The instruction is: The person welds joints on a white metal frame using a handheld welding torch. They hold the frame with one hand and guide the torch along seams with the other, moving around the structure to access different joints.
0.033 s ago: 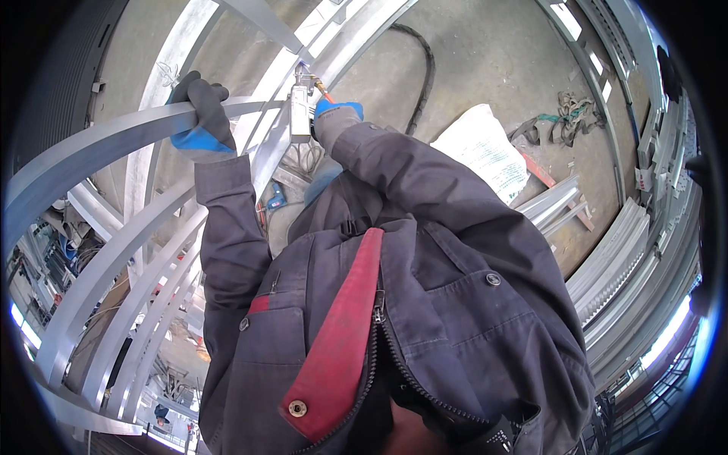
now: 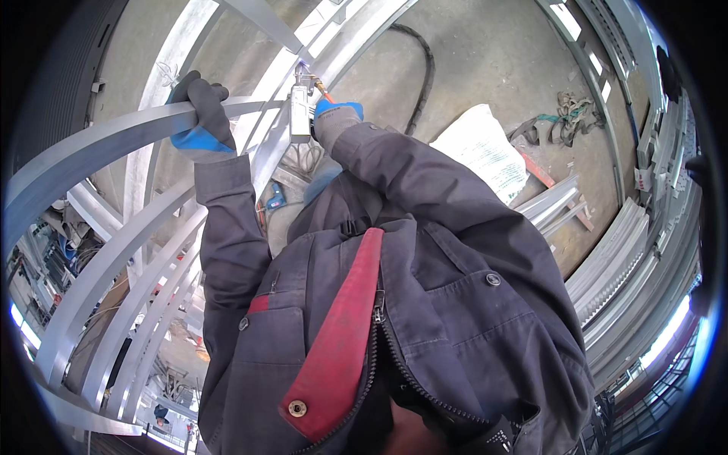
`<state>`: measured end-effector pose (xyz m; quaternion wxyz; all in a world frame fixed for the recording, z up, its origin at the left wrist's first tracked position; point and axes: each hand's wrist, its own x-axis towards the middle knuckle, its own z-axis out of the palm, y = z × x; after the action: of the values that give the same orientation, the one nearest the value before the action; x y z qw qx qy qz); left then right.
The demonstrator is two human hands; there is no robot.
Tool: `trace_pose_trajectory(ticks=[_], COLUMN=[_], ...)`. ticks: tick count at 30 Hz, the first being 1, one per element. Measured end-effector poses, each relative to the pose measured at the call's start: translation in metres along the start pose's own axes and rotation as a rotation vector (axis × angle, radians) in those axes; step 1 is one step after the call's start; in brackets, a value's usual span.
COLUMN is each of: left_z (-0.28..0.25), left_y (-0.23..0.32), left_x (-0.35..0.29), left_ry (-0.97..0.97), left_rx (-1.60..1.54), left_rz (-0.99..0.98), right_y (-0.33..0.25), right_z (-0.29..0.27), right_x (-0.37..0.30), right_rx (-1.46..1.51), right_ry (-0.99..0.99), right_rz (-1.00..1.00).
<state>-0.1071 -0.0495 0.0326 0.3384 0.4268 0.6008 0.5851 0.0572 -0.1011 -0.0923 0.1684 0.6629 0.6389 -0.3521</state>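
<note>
My left hand (image 2: pixel 203 117), in a dark glove with a blue cuff area, is closed over the end part of a long grey metal bar (image 2: pixel 114 136). My right hand (image 2: pixel 337 117), in a grey and blue glove, is closed beside a tool (image 2: pixel 300 114) with a pale boxy body, brass-coloured fitting and orange-red part. The tool's tip meets the metal frame (image 2: pixel 277 80) near a small violet glint. My right fingers are partly hidden, and the tool's exact kind is unclear.
More curved metal bars (image 2: pixel 114 299) run along the left. On the floor lie a black hose (image 2: pixel 431 68), a white printed sack (image 2: pixel 485 152), tangled straps (image 2: pixel 565 121) and a blue power tool (image 2: pixel 275 196). Long metal profiles (image 2: pixel 622 265) are stacked at the right.
</note>
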Motion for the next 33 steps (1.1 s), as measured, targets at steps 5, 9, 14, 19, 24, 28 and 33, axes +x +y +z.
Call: trace_pose_trajectory(ticks=[5, 9, 14, 19, 24, 28, 33], left_z=[-0.002, -0.003, -0.003, -0.003, 0.003, 0.008, 0.012], left_y=[-0.001, -0.003, -0.006, -0.009, -0.006, 0.001, -0.001], left_x=[0.004, 0.003, 0.002, 0.004, 0.007, 0.004, 0.002], left_ry=[-0.013, -0.01, -0.001, 0.019, 0.068, 0.097, 0.205], left_rx=[-0.016, -0.003, 0.025, 0.017, 0.051, 0.05, 0.065], left_rz=[-0.003, -0.017, -0.01, 0.009, -0.068, -0.04, -0.049], right_y=[0.005, 0.008, 0.013, 0.016, 0.023, 0.047, 0.081], right_z=[0.002, 0.008, 0.01, 0.0, -0.009, -0.021, -0.039], right_x=[-0.004, 0.001, -0.002, -0.008, -0.019, -0.039, -0.045], right_rx=[-0.02, -0.003, -0.03, -0.029, -0.015, 0.026, -0.009], right_ry=[-0.009, -0.012, -0.025, -0.075, -0.078, -0.065, 0.026], right_rz=[-0.048, -0.012, -0.008, 0.019, -0.014, -0.018, -0.007])
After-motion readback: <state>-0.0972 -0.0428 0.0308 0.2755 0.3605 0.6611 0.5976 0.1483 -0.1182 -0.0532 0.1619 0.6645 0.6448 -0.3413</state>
